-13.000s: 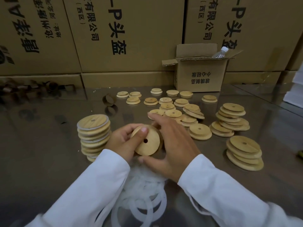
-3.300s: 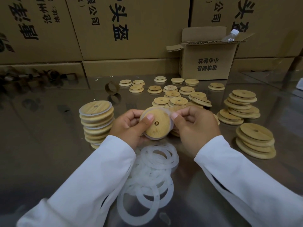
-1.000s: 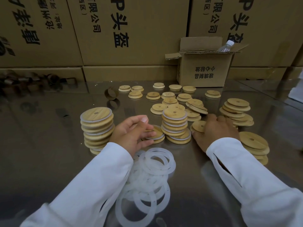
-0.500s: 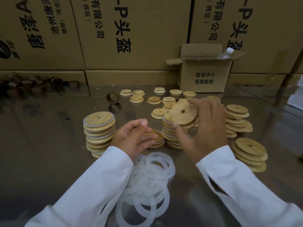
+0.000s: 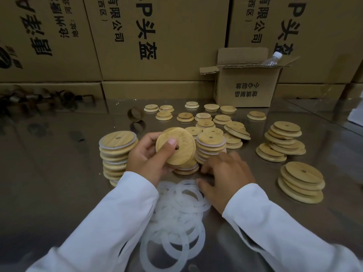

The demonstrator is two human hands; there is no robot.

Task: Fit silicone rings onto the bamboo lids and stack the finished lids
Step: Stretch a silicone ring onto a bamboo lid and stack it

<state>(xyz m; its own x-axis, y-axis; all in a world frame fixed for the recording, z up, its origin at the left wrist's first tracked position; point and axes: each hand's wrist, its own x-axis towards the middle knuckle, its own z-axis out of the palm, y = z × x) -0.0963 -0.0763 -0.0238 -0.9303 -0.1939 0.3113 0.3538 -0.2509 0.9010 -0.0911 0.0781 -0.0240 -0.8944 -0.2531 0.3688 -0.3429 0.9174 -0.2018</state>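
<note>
Your left hand (image 5: 149, 160) is gripping one bamboo lid (image 5: 176, 148) tilted toward you. Its thumb is pressing on the lid's face just beside the centre hole, and its fingers are curling round behind the rim. Your right hand (image 5: 225, 173) is hovering palm-down just to the right, with its fingers loosely bent. Its thumb tip is touching the edge of the topmost ring in the pile of silicone rings (image 5: 176, 216), which is lying on the surface (image 5: 59, 183) between your sleeves. I cannot tell whether that hand is pinching the ring. One ringed stack (image 5: 117, 154) is standing just left of your left hand, and a second ringed stack (image 5: 211, 146) is standing just behind your right fingers. Bare lids (image 5: 302, 173) are sitting in piles to your right. The small carton (image 5: 245, 89) at the back is carrying "玻璃制品" and "小心轻放", printed upside down. The large cartons (image 5: 157, 46) behind it are showing "头盔", "有限公司" and "(西区)".
</note>
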